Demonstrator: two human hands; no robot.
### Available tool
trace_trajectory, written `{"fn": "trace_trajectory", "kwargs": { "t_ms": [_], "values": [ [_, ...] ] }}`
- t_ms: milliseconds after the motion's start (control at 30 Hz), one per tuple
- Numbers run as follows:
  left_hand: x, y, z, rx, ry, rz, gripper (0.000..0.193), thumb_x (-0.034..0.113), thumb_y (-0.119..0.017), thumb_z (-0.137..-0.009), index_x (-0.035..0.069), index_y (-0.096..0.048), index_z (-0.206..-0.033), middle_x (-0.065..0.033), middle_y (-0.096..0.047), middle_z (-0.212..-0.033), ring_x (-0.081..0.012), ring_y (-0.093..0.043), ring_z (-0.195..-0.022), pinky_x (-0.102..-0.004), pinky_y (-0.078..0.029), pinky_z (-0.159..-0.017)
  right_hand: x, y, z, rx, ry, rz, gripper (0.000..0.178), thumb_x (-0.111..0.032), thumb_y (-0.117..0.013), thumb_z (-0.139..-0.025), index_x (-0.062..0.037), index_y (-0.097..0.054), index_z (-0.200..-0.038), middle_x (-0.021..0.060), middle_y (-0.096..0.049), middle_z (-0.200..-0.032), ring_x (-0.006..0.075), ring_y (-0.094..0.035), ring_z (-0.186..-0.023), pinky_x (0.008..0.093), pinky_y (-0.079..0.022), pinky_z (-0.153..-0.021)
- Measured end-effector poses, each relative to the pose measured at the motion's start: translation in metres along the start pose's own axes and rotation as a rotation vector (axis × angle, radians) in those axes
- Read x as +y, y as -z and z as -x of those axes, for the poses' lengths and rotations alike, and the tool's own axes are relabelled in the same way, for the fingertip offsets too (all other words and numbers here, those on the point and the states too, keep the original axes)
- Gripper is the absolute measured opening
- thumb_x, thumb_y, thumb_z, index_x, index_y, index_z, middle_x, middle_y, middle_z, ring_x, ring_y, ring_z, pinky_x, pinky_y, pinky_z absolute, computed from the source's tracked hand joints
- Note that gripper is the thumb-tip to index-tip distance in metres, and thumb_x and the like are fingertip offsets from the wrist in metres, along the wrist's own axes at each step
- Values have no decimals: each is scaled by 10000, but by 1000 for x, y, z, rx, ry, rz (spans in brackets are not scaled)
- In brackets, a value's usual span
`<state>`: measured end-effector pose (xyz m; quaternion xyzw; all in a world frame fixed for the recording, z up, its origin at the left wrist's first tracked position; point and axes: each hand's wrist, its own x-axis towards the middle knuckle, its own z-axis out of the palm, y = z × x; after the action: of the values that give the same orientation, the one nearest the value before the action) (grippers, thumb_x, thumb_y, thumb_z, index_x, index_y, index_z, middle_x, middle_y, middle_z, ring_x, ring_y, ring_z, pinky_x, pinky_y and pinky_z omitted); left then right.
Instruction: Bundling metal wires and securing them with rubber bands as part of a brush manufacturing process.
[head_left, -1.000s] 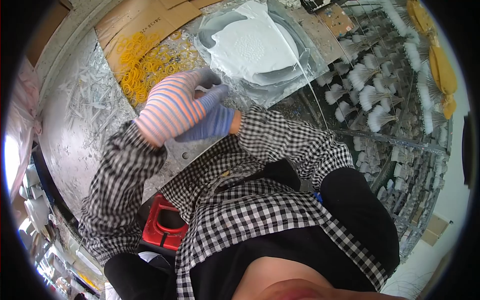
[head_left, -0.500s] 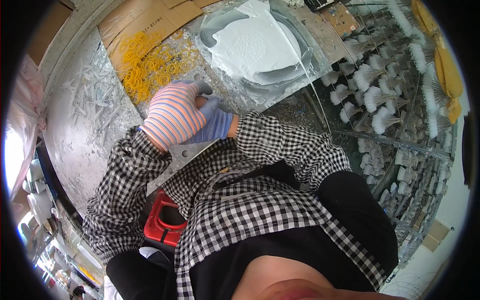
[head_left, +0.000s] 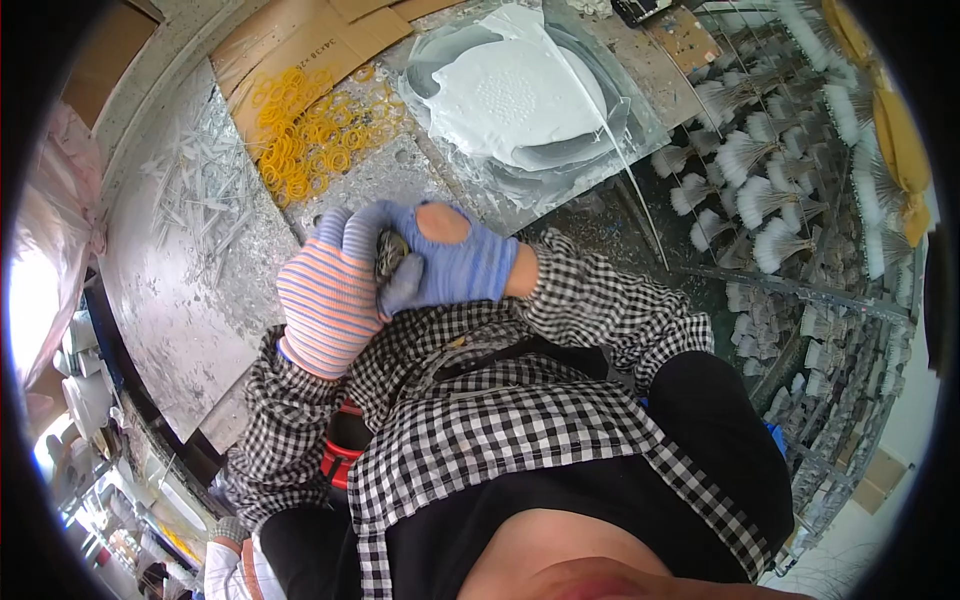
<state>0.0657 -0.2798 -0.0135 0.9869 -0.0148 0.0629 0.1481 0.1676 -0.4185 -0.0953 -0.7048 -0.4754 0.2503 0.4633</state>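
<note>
In front of my apron both hands are pressed together, fingers curled. My left hand (head_left: pixel 325 295) wears a glove with orange and blue stripes. A bluish glove with a hole over the back covers my right hand (head_left: pixel 470 265). Between them shows a small dark, mottled thing (head_left: pixel 390 254), mostly hidden by the fingers; its kind cannot be made out. Just beyond lies a scatter of yellow rubber bands (head_left: pixel 292 150), partly on cardboard (head_left: pixel 285 45). Left of these are many thin, clear slivers (head_left: pixel 195 190) on the metal worktop (head_left: pixel 150 310).
A mass of white paste (head_left: pixel 510 95) sits on a smeared sheet at the far middle, crossed by a long thin rod (head_left: pixel 605 125). Racks at the right hold rows of white-bristled brushes (head_left: pixel 775 195). A red stool (head_left: pixel 340 462) shows below my left forearm.
Both hands have come back from beside the rubber bands toward my apron and turned, baring the hole in the right glove and the dark thing between them. My left forearm now covers more of the stool.
</note>
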Motion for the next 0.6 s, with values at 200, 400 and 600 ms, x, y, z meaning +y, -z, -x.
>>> {"fn": "trace_trajectory", "kwargs": {
  "t_ms": [200, 400, 600],
  "values": [
    [-45, -53, 34, 266, 482, 863, 369, 364, -511, -1035, 33, -581, -1182, -16, -666, -912, -127, -589, -710, -290, -454, -588, -51, 63, 37, 236, 299, 189, 944, -497, -857, -680, -75, -497, -1444, 195, -560, -1372, 383, -569, -1222, 459, -434, -1087],
    [-26, -91, 43, 325, 869, 1823, 304, 278, -487, -1058, 30, -574, -1210, -88, -666, -1018, -197, -655, -915, -330, -543, -786, -69, 31, 32, 243, 493, 403, 658, -478, -822, -726, -177, -672, -1291, 151, -561, -1412, 380, -516, -1295, 519, -389, -1106],
    [-29, -107, 51, 659, 679, 1690, 339, 306, -477, -1062, 25, -565, -1232, -101, -652, -1071, -197, -643, -960, -321, -534, -838, -105, 23, 10, 278, 638, 607, 428, -357, -780, -720, -182, -730, -1108, 106, -671, -1204, 338, -609, -1100, 462, -510, -933]
  ]
}}
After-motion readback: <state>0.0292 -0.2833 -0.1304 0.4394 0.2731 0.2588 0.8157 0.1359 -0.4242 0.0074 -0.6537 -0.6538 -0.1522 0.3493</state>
